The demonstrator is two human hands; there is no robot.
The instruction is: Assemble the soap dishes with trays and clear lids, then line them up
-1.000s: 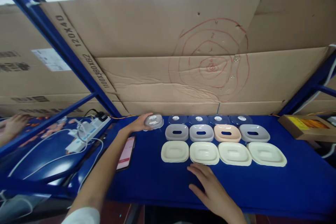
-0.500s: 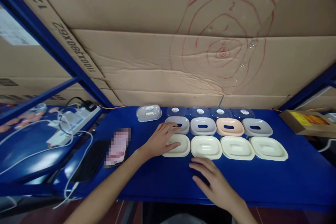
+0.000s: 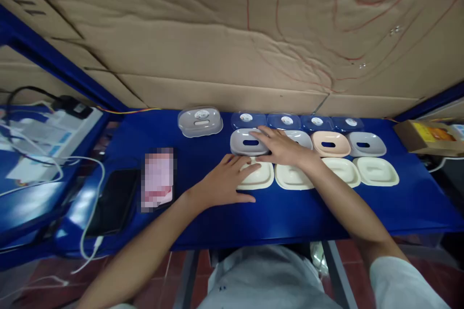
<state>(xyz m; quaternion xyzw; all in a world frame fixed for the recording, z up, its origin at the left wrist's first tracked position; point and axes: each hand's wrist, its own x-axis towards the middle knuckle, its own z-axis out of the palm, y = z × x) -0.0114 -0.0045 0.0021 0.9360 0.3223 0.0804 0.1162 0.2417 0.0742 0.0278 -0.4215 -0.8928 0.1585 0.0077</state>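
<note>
My left hand [image 3: 226, 181] lies over the left side of the leftmost cream oval dish [image 3: 266, 179], fingers spread and thumb out towards the table edge. Reaching in from the right, my right hand [image 3: 281, 147] has its fingertips at the right side of the leftmost grey slotted dish [image 3: 237, 144], with its thumb near the cream dish below. Its fingers are apart; firm contact cannot be made out. Beneath that hand, a second grey dish [image 3: 302, 139] and a second cream dish [image 3: 292, 181] are partly covered. A peach slotted dish [image 3: 340, 141] sits farther right in the grey row.
Clear labelled lids [image 3: 250, 119] line the back, by the cardboard wall [image 3: 203, 58]. An assembled grey box with a clear lid [image 3: 201, 123] stands back left. Phones [image 3: 157, 178], a power strip [image 3: 81, 128] and cables occupy the left; a carton [image 3: 431, 137] is at right.
My right hand has moved from the front of the table up and left to the leftmost grey dish. My left hand stays by the leftmost cream dish, while the view has tilted down.
</note>
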